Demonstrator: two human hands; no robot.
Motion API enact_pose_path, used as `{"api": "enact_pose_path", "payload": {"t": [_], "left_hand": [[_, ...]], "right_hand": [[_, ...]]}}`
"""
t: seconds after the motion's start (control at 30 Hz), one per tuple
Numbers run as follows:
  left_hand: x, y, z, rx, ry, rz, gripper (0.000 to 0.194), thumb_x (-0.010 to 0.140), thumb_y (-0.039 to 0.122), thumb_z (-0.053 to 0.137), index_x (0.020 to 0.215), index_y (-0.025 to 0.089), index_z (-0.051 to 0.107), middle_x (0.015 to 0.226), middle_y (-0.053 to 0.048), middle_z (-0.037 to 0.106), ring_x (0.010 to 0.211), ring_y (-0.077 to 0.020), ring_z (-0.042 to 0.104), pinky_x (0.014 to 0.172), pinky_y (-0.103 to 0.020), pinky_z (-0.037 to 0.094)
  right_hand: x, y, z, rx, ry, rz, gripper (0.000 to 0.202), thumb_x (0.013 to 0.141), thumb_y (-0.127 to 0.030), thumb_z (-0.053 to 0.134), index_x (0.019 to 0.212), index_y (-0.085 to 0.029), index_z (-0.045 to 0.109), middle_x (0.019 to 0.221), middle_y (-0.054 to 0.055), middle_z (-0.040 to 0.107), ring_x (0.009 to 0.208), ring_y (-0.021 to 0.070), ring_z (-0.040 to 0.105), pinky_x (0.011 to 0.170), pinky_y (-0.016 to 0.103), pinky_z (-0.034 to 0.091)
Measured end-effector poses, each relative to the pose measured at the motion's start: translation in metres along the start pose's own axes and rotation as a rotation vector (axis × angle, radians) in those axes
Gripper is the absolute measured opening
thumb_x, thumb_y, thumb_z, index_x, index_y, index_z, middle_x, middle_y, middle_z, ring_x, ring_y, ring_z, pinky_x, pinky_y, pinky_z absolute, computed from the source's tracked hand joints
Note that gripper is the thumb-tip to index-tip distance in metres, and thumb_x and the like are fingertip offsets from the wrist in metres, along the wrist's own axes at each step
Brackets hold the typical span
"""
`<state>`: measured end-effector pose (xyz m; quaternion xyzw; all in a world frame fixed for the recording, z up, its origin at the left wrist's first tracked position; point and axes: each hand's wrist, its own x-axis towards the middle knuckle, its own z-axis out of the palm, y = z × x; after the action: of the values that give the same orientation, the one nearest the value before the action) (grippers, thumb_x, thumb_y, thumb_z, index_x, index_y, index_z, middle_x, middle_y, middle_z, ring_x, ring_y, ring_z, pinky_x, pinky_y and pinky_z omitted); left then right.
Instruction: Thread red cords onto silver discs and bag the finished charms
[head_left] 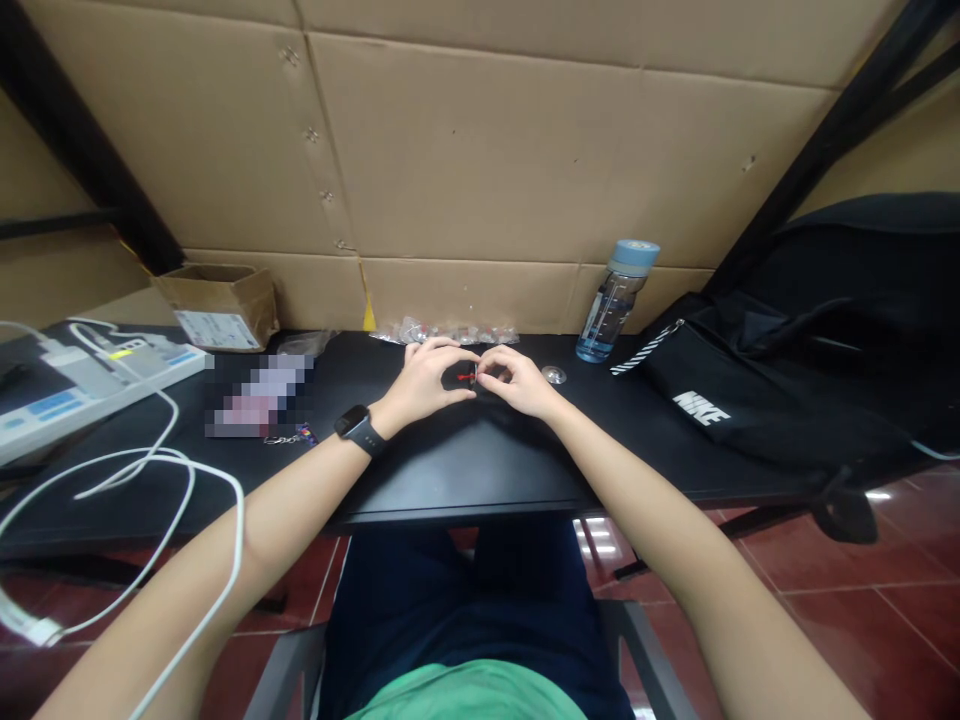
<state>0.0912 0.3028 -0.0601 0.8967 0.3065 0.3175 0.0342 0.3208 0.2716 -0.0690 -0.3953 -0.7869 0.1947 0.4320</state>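
At the middle of the black table, my left hand [433,383] curves its thumb and index finger into a C around a small part with a red piece [466,377]. My right hand [516,381] meets it from the right, thumb and fingertips pinched at the part's edge. The fingertips hide much of that part, and its kind is too small to make out. Just right of my right hand lies a small clear round piece [554,374]. Behind both hands, clear plastic packets [450,334] with small red bits inside lie along the cardboard wall.
A water bottle [611,310] with a blue lid and a black bag [720,400] stand to the right. On the left are an open cardboard box [225,305], a power strip [90,390], a blurred-out item [262,395], a keychain [300,436] and a looping white cable [180,455].
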Motion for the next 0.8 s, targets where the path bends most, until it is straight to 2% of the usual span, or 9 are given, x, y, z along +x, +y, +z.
{"api": "enact_pose_path", "payload": {"t": [0.27,0.47,0.6,0.8], "left_hand": [[-0.001,-0.002,0.002,-0.012,0.031,0.024,0.047,0.082,0.044,0.084,0.124,0.029,0.07,0.127,-0.006,0.075,0.131,-0.0332,0.055,0.105,-0.048,0.034],[-0.001,0.002,0.0,-0.03,0.01,-0.035,0.042,0.081,0.041,0.081,0.118,0.027,0.066,0.126,-0.006,0.072,0.127,-0.0324,0.056,0.104,-0.047,0.036],[-0.002,0.002,0.001,-0.045,-0.053,-0.026,0.043,0.081,0.042,0.079,0.118,0.027,0.063,0.125,-0.006,0.071,0.127,-0.0316,0.055,0.105,-0.047,0.036],[-0.003,-0.006,0.0,-0.14,-0.249,0.09,0.043,0.091,0.06,0.068,0.121,0.03,0.066,0.137,-0.005,0.066,0.131,-0.0306,0.055,0.107,-0.046,0.038]], "right_hand": [[0.0,-0.001,0.001,-0.019,-0.006,-0.029,0.008,0.091,-0.028,0.066,0.09,-0.021,0.07,0.107,0.008,0.066,0.095,0.0208,0.066,0.071,0.03,0.054],[0.002,0.004,-0.009,-0.081,0.021,0.0,0.007,0.086,-0.025,0.066,0.082,-0.02,0.069,0.113,0.009,0.067,0.097,0.0211,0.065,0.07,0.029,0.052],[0.002,0.003,-0.01,-0.088,0.014,0.0,0.006,0.085,-0.023,0.067,0.082,-0.019,0.07,0.115,0.009,0.066,0.098,0.0211,0.065,0.072,0.03,0.052],[0.001,0.009,-0.011,-0.146,0.022,-0.024,0.007,0.085,-0.021,0.067,0.08,-0.019,0.071,0.112,0.009,0.066,0.1,0.0213,0.066,0.072,0.028,0.052]]}}
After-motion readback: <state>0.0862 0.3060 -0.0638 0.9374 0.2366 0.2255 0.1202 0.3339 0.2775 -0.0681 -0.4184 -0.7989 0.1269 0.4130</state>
